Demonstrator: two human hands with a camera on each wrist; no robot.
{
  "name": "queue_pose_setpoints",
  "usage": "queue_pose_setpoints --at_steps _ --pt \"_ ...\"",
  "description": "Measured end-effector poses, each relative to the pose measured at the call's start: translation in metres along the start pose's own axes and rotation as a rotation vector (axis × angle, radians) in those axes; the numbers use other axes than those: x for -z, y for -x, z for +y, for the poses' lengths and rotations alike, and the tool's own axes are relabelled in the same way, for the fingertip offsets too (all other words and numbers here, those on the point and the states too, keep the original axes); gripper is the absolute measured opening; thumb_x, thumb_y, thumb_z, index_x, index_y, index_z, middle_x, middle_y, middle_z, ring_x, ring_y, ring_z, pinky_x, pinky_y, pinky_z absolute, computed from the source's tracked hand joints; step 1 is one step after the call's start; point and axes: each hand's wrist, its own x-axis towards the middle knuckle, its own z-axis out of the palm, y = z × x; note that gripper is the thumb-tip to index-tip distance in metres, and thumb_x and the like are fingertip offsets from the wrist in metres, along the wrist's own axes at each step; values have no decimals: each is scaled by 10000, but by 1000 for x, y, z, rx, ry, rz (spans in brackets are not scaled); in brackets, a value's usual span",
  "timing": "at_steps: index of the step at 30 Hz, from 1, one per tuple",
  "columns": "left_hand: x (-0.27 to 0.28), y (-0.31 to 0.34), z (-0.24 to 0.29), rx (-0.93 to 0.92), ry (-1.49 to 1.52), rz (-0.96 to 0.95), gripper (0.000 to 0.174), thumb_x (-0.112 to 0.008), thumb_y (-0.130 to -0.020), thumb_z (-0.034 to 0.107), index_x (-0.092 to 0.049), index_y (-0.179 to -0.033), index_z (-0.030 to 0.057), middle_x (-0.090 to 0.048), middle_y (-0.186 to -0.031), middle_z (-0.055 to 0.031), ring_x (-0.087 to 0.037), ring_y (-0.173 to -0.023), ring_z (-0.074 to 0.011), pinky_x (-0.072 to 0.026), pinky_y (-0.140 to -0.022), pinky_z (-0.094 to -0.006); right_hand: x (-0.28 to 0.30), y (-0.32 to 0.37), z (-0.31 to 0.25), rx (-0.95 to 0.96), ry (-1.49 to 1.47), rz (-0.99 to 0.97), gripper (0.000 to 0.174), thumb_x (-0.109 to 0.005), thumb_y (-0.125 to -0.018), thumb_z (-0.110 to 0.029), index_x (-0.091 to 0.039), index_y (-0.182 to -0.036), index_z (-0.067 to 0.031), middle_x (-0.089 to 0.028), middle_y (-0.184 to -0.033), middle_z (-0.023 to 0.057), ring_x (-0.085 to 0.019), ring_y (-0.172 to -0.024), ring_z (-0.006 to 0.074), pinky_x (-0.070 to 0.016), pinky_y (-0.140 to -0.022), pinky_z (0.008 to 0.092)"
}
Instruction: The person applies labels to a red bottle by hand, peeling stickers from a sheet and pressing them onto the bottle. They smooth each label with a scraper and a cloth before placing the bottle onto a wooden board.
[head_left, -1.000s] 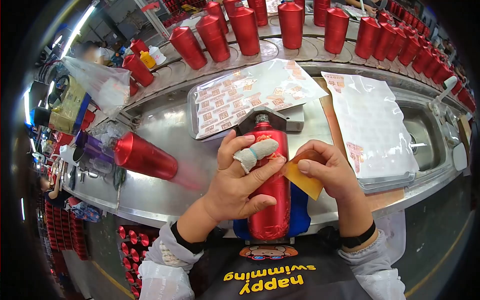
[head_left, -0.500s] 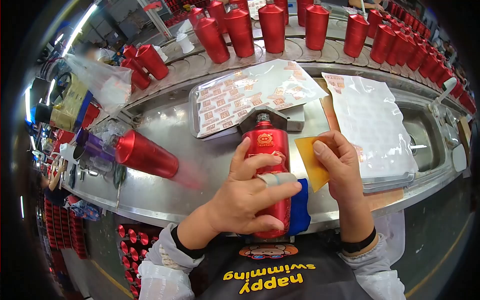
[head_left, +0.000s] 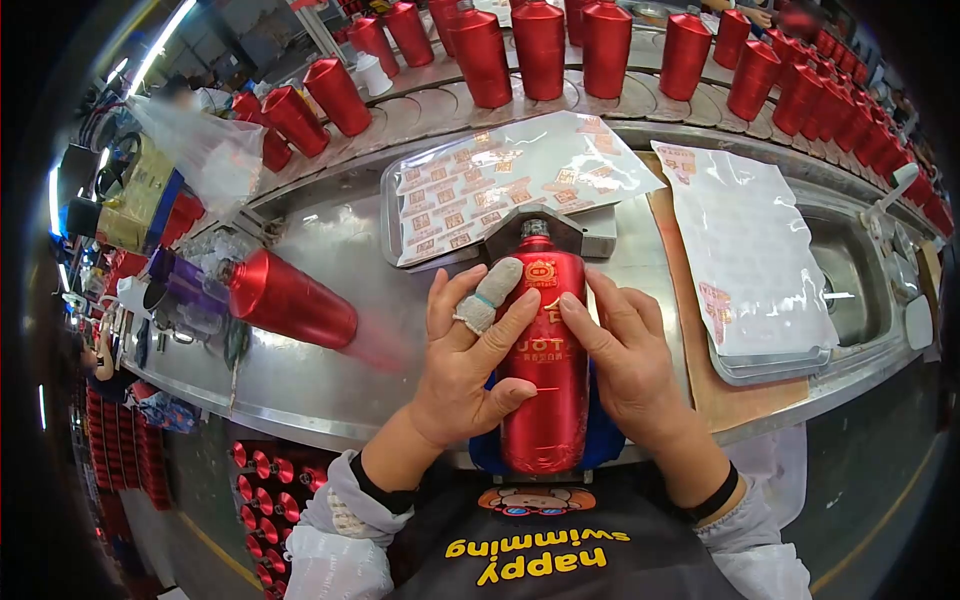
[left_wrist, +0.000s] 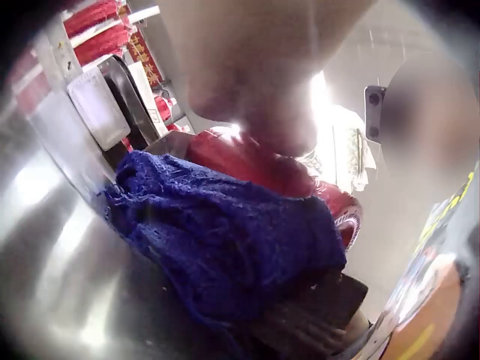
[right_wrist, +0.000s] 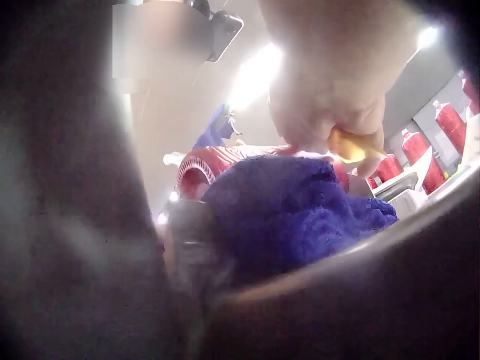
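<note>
Holds 2 hands apart on either side of a red bottle (head_left: 545,370) lying face up on a blue cloth (left_wrist: 232,232), neck at a grey block (head_left: 568,236), base toward a black apron (head_left: 640,530). Lays the left hand (head_left: 465,365) along the bottle's left side, thumb and index finger touching the red front, a pale cover (head_left: 492,293) on the middle finger. Sets the right hand (head_left: 640,365) against the opposite side, thumb on the front near the gold print (head_left: 540,345); tucks a yellow sheet (right_wrist: 349,146) in the fingers, visible in the right wrist view. Has another red bottle (head_left: 290,300) lying to the left on a steel bench (head_left: 330,225), a printed sheet (head_left: 500,190) beyond the block, and a white sheet (head_left: 745,250) at right, beside a sink (head_left: 855,300). Faces a curved conveyor (head_left: 640,115) lined with upright red bottles (head_left: 606,55). Wears black wristbands (head_left: 720,497).
</note>
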Motion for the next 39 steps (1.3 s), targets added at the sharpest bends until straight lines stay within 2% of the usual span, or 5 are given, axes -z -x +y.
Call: queue_pose_setpoints --at_steps 14,22,28,33,39 --pt "16 -32 9 -265 -106 -269 750 -381 -877 723 -561 -1361 180 -691 -1049 -19 -394 -1303 -266 9 -1189 -560 22 3 5 -113 -128 85 530 -577 -742 150 -624 -1233 -44 -598 -1224 210 -566 -1066 367 -490 -894 433" --pt "5 8 29 -253 16 -168 672 -422 -899 682 -622 -1286 171 -681 -1163 -5 -392 -1318 -288 -44 -1183 -578 30 -15 -11 -607 -781 27 284 -565 -919 25 -537 -1200 2 -697 -1022 113 -674 -873 137 -554 -749 280" --pt "-2 51 23 40 232 112 631 -447 -962 585 -598 -1308 80 -656 -1252 -105 -428 -1302 -357 -114 -1167 -562 23 -21 -20 246 -44 -14 280 -726 -728 -21 -653 -990 -87 -605 -838 49 -573 -766 262 -419 -761 379" --pt "1 35 26 102 207 134 765 -420 -964 603 -422 -1446 9 -534 -1400 -172 -311 -1380 -364 -76 -1168 -532 33 -9 -39 -632 -862 -17 194 -679 -876 -61 -602 -1052 -38 -660 -930 37 -621 -843 114 -483 -761 273" --pt "-9 33 29 86 95 23 860 -391 -937 667 -342 -1491 11 -505 -1430 -149 -267 -1412 -391 -52 -1158 -566 -7 10 -13 -707 -855 90 172 -602 -969 -142 -548 -1071 -14 -633 -948 34 -569 -860 67 -465 -764 220"
